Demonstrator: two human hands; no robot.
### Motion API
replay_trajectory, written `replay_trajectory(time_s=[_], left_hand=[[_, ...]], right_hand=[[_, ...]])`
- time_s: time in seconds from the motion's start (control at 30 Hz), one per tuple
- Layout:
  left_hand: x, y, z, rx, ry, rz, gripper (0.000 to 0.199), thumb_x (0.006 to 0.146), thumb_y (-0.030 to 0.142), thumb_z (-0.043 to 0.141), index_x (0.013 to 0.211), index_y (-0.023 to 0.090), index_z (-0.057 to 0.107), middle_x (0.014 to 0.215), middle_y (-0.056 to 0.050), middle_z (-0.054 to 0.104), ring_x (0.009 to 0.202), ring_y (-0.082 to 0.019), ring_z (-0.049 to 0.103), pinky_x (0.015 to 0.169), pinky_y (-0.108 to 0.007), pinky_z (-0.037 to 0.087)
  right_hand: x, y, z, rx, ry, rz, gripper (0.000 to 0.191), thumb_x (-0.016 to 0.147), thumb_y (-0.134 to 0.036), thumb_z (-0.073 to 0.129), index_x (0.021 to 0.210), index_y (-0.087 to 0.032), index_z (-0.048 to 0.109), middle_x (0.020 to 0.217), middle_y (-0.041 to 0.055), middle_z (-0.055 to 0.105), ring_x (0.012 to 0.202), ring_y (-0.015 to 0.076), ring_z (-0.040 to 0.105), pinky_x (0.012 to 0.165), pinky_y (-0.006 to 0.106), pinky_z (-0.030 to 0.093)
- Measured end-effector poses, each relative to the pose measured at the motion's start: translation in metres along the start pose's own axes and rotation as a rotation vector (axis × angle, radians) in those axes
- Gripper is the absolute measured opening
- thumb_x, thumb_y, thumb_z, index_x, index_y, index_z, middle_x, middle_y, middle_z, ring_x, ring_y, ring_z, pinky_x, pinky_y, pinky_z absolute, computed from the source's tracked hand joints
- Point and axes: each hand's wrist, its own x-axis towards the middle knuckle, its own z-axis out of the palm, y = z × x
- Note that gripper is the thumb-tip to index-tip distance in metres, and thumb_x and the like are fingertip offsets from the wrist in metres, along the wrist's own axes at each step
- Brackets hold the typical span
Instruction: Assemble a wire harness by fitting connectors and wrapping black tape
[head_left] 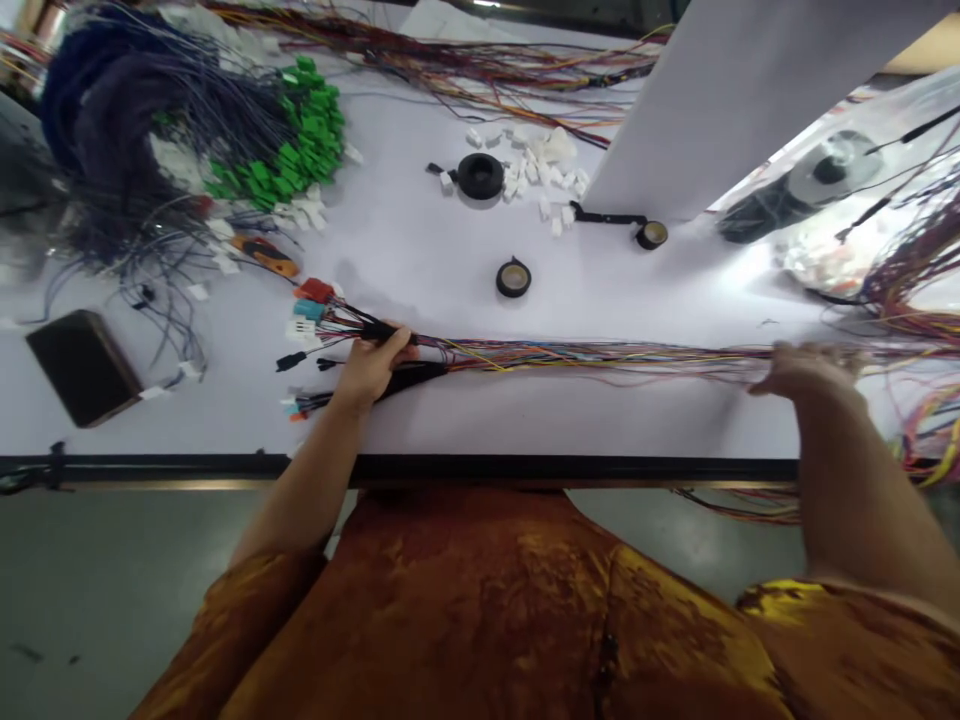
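a: what's your left hand [373, 367] doing?
b: it's closed around the black-wrapped end of the wire harness [600, 353], just behind the connectors [309, 305].
a: and your right hand [806, 370]?
b: fingers lie fairly open over the wires farther along. i can't tell if they're gripping.
a: where's the harness?
b: stretched across the bench [420, 230] near its front edge, a tape roll [513, 278] just beyond it.

A wire-harness workshop: a white workbench [420, 240] strewn with wire bundles [600, 355] and connectors [536, 165].
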Motion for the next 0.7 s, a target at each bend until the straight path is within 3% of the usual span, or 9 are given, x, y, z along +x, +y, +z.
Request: replay_trajectory(time_s=[0.07, 0.1, 0.17, 0.23, 0.3, 0.37, 0.5, 0.6, 0.7], left_hand=[[-0.001, -0.001, -0.001, -0.009, -0.022, 0.002, 0.037, 0.064, 0.041, 0.088, 0.083, 0.017, 0.067, 0.073, 0.002, 0.066, 0.062, -0.010, 0.066, 0.064, -0.023, 0.060], [-0.001, -0.001, -0.001, -0.011, -0.031, 0.006, 0.037, 0.065, 0.041, 0.087, 0.085, 0.018, 0.067, 0.075, 0.002, 0.066, 0.062, -0.010, 0.065, 0.065, -0.024, 0.060], [-0.002, -0.001, 0.000, -0.003, -0.044, 0.021, 0.037, 0.066, 0.041, 0.086, 0.086, 0.018, 0.066, 0.076, 0.002, 0.065, 0.063, -0.010, 0.065, 0.066, -0.024, 0.059], [-0.004, 0.001, 0.001, 0.028, -0.065, 0.043, 0.035, 0.069, 0.043, 0.084, 0.084, 0.018, 0.064, 0.073, 0.002, 0.063, 0.063, -0.011, 0.063, 0.066, -0.025, 0.057], [-0.007, 0.005, 0.001, 0.083, -0.108, 0.086, 0.031, 0.075, 0.044, 0.079, 0.085, 0.018, 0.064, 0.070, 0.002, 0.062, 0.064, -0.011, 0.062, 0.066, -0.025, 0.054], [-0.009, 0.011, 0.001, 0.159, -0.146, 0.137, 0.027, 0.081, 0.043, 0.074, 0.086, 0.018, 0.065, 0.067, 0.002, 0.061, 0.063, -0.011, 0.059, 0.065, -0.024, 0.050], [-0.009, 0.017, -0.002, 0.235, -0.219, 0.164, 0.020, 0.084, 0.037, 0.070, 0.085, 0.018, 0.064, 0.065, 0.002, 0.057, 0.062, -0.011, 0.053, 0.063, -0.025, 0.046], [-0.004, 0.013, -0.004, 0.155, -0.303, 0.148, 0.023, 0.081, 0.035, 0.071, 0.096, 0.019, 0.065, 0.072, 0.002, 0.059, 0.064, -0.011, 0.054, 0.064, -0.026, 0.046], [-0.003, 0.010, -0.005, 0.178, -0.329, 0.144, 0.019, 0.084, 0.035, 0.069, 0.093, 0.019, 0.064, 0.070, 0.002, 0.059, 0.065, -0.012, 0.055, 0.066, -0.026, 0.047]], right_hand=[[0.021, -0.050, 0.013, -0.154, -0.048, 0.168, 0.042, 0.067, -0.049, 0.087, 0.092, -0.019, 0.070, 0.105, 0.0277, 0.068, 0.114, 0.0481, 0.060, 0.098, 0.068, 0.037], [0.031, -0.085, 0.022, -0.139, -0.068, 0.148, 0.046, 0.071, -0.047, 0.084, 0.103, -0.017, 0.072, 0.111, 0.0276, 0.068, 0.118, 0.0471, 0.059, 0.103, 0.069, 0.034], [0.046, -0.173, 0.045, 0.156, -0.088, -0.095, 0.042, 0.087, -0.041, 0.071, 0.121, -0.018, 0.069, 0.119, 0.0185, 0.069, 0.115, 0.0332, 0.063, 0.105, 0.053, 0.043], [0.056, -0.266, 0.071, 0.439, -0.142, -0.200, 0.030, 0.096, -0.036, 0.058, 0.116, -0.018, 0.071, 0.105, 0.0111, 0.071, 0.090, 0.0206, 0.067, 0.087, 0.038, 0.051], [0.062, -0.345, 0.095, 0.529, -0.211, -0.255, 0.030, 0.098, -0.030, 0.056, 0.120, -0.016, 0.070, 0.101, 0.0089, 0.071, 0.083, 0.0164, 0.065, 0.081, 0.031, 0.050], [0.068, -0.396, 0.112, 0.451, -0.279, -0.284, 0.031, 0.098, -0.029, 0.058, 0.124, -0.015, 0.068, 0.106, 0.0099, 0.071, 0.088, 0.0177, 0.065, 0.079, 0.030, 0.047], [0.070, -0.427, 0.127, 0.217, -0.331, -0.304, 0.033, 0.106, -0.036, 0.044, 0.110, -0.018, 0.071, 0.109, 0.0093, 0.070, 0.090, 0.0193, 0.066, 0.069, 0.029, 0.040], [0.064, -0.426, 0.126, 0.179, -0.325, -0.285, 0.036, 0.108, -0.037, 0.039, 0.107, -0.019, 0.070, 0.110, 0.0082, 0.070, 0.089, 0.0180, 0.065, 0.067, 0.029, 0.037], [0.067, -0.416, 0.122, 0.272, -0.371, -0.256, 0.030, 0.105, -0.035, 0.044, 0.107, -0.019, 0.069, 0.108, 0.0077, 0.071, 0.090, 0.0178, 0.065, 0.071, 0.028, 0.040]])
